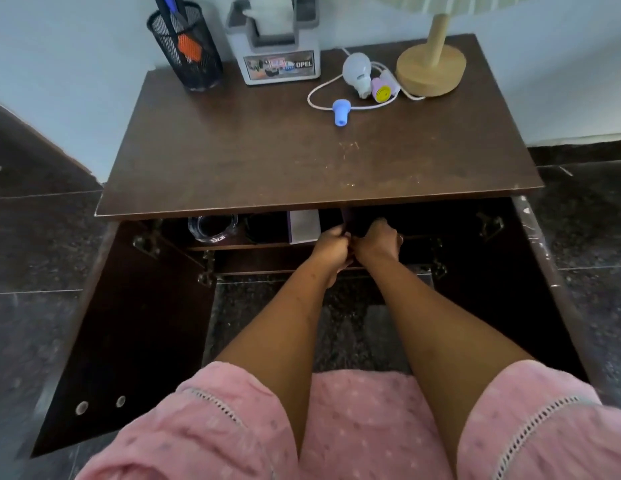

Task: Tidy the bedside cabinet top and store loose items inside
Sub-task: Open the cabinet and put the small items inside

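While my pink sleeves fill the bottom of the frame, my left hand and right hand meet at centre. Both curl tight round a dark item (too shadowed to name) at the open cabinet shelf. Higher up, a blue cap, bulb and cord lie loose at upper right on its top, beside the lamp.

Wooden cabinet top (scuffed); mesh cup

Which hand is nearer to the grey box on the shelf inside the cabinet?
Left. The left hand is just right of the grey box, almost at its edge. The right hand is farther right, beyond the left hand.
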Demonstrator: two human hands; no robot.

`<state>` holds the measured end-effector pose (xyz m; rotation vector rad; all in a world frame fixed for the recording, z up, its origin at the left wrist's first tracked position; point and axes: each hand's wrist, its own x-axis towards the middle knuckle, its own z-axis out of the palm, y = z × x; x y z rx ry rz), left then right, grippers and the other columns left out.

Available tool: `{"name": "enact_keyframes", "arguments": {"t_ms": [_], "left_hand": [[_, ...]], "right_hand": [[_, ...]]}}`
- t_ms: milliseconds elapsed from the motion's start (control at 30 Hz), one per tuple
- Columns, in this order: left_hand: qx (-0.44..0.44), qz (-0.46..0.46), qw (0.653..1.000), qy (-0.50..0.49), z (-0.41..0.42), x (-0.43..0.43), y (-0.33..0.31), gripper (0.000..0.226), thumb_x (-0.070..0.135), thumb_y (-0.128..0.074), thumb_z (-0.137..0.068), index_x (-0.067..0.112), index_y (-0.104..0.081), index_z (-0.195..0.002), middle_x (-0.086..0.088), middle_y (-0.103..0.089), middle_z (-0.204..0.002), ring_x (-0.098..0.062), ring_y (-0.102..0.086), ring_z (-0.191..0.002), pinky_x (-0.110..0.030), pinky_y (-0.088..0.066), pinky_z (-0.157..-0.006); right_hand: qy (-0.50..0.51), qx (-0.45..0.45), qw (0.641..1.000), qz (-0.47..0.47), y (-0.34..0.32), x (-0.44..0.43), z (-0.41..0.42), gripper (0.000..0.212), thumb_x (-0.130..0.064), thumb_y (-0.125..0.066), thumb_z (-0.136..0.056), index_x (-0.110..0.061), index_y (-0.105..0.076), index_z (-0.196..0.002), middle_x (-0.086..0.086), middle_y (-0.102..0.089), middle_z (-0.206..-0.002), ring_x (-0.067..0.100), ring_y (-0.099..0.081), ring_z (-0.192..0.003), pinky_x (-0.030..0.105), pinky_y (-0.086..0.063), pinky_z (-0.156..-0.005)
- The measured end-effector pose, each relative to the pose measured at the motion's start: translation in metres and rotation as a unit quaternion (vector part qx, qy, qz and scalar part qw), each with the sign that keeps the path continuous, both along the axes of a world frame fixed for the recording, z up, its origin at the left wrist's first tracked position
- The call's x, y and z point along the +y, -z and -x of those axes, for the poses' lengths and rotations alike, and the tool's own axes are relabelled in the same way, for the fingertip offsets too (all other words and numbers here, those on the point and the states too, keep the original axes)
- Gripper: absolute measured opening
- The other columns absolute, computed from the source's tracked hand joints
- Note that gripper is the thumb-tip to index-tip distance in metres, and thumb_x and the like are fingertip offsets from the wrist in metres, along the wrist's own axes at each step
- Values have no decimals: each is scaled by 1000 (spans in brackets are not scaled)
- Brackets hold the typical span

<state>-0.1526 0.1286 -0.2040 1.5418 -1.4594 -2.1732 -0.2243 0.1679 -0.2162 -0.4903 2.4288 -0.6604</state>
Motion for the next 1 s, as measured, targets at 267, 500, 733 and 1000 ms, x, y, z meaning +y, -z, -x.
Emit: {"name": "enact_keyframes", "arguments": {"t_ms": [267,500,733,1000], "left_hand": [[-3,20,1000,-3,0,-10,16,41,13,-35,-101,15,-38,-142,-11,-50,-137,-25,-52,-119,-31,-43,-96],[-15,48,999,8,-3,-16,19,42,12,-33,-101,20,-40,-141,-11,-57,-128,-22,-54,-109,-31,-43,-91],[-32,83,996,30,-5,-12,9,44,11,-37,-100,17,-34,-144,-7,-48,-140,-15,-50,-116,-30,-41,-98],[-292,475,798,228,-35,-19,-3,48,0,-46,-89,18,-49,-134,0,-42,-144,-24,-33,-133,-38,-43,-99]], "right_hand": [[-24,9,1000,-5,16,-7,1,65,-26,-68,-83,-3,-35,-135,22,-38,-137,42,-41,-125,41,-41,-98],[-75,1,997,21,20,-8,3,64,-17,-69,-81,-8,-38,-136,20,-41,-135,36,-50,-119,37,-44,-94],[-132,33,991,-16,16,-7,2,56,-5,-53,-91,-4,-29,-142,22,-43,-135,34,-48,-121,36,-42,-96],[-213,75,974,-19,6,8,-2,74,5,-43,-91,-26,-11,-150,21,-34,-141,36,-44,-124,44,-47,-96]]}}
